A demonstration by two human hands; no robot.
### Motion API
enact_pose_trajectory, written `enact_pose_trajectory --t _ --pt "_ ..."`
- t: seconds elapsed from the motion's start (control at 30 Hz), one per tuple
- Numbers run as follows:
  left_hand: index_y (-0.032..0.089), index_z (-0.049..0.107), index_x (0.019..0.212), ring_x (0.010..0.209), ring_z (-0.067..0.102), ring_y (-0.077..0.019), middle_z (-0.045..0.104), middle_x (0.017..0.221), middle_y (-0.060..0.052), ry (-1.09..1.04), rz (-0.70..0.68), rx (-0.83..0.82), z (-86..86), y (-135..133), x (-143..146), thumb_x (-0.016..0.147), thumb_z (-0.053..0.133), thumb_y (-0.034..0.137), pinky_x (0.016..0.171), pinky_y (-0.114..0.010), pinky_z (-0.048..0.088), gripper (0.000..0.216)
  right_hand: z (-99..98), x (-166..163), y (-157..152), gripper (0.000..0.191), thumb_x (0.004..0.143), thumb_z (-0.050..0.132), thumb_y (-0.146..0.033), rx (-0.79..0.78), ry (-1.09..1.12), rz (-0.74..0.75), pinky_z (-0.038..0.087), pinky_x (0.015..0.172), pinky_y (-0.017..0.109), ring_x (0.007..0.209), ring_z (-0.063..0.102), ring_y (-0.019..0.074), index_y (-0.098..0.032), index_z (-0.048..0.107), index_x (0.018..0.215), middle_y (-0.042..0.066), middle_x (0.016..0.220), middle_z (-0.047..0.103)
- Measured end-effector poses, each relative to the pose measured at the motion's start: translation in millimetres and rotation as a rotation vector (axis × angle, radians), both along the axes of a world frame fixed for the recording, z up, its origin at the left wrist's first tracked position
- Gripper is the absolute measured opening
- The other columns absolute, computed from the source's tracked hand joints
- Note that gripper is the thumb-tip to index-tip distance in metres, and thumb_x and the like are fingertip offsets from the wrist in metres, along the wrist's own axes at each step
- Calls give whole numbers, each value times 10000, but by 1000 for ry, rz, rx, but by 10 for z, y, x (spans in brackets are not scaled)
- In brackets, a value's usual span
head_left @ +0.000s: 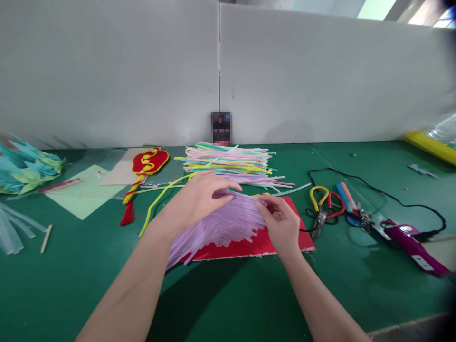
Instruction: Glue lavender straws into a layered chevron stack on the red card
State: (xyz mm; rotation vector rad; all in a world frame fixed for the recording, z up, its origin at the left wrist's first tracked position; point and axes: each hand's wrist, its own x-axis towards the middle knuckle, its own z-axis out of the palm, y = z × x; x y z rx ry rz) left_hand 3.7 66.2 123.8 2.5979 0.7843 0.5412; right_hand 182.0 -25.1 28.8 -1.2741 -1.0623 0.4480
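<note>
Rows of lilac pipe cleaners (228,221) lie side by side on a red board (265,242), bending at a V in the middle. At their upper edge, my left hand (203,197) curls its thumb and fingers about a lilac pipe cleaner. My right hand (281,218) pinches the right end of the same row between thumb and fingertips. My left hand and forearm hide the left part of the rows. Just behind my hands is a pile of loose pipe cleaners (228,161) in pink, yellow, teal and lilac.
Pliers with yellow and red handles (320,211), a purple corded tool (415,247) and a black cable (370,186) are at right. A red and yellow tasselled fan ornament (149,162), green paper (85,192) and teal leafy pieces (26,168) lie left. A pale wall (142,71) stands behind.
</note>
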Motion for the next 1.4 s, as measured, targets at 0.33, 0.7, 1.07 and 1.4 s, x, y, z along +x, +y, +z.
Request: enact_pose_trajectory --t 0.33,0.7,1.07,1.4 --pt "253 684 1014 1039 582 -180 693 1062 29 20 10 2 62 -39 11 878 554 193 972 -311 391 197 -82 -31 -30 73 794 655 -268 63 -73 -66 555 711 323 783 660 176 -231 673 854 30 822 703" --pt "244 678 1014 1024 594 -182 693 1066 10 27 -22 39 61 -106 -22 893 498 157 994 -355 372 233 17 -63 -30 55 780 660 -253 93 -35 -47 547 701 322 741 663 171 -221 664 825 21 776 701" --pt "209 676 1046 1012 599 -208 695 1064 -26 99 30 112 102 -158 -12 892 523 191 935 -349 417 218 -19 -37 2 78 784 659 -274 93 -10 -3 543 720 318 756 655 160 -224 670 843 21 803 698" --pt "247 677 1065 1067 564 -223 672 1111 -19 124 76 84 59 -115 -73 896 514 246 935 -349 418 235 19 -44 -39 95 793 650 -300 97 -62 4 551 723 343 778 658 178 -230 672 853 32 817 706"
